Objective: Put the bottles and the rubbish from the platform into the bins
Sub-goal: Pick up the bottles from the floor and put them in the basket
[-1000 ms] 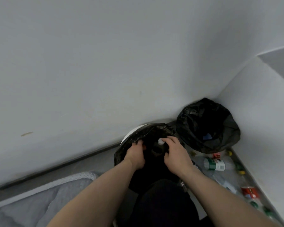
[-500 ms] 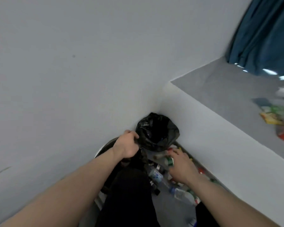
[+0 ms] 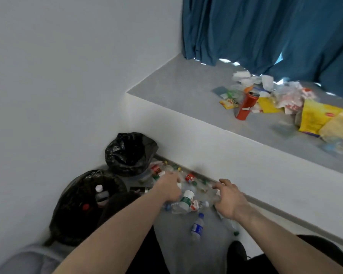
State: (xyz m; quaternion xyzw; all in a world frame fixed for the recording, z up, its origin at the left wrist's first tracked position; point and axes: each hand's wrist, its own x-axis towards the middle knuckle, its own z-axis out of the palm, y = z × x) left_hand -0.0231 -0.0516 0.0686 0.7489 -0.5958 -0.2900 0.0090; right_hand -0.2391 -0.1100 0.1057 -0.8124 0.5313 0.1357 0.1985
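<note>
Left hand (image 3: 167, 187) reaches down among bottles (image 3: 183, 202) scattered on the floor, fingers hidden, so can't tell if it holds anything. Right hand (image 3: 229, 200) hovers just right of the same pile, fingers loosely curled, holding nothing. Near bin (image 3: 67, 212) sits left of the left hand, bottles inside; far bin (image 3: 130, 153) beyond it. Rubbish (image 3: 285, 101) and can (image 3: 246, 105) lie on the platform (image 3: 178, 84), up right of both hands.
</note>
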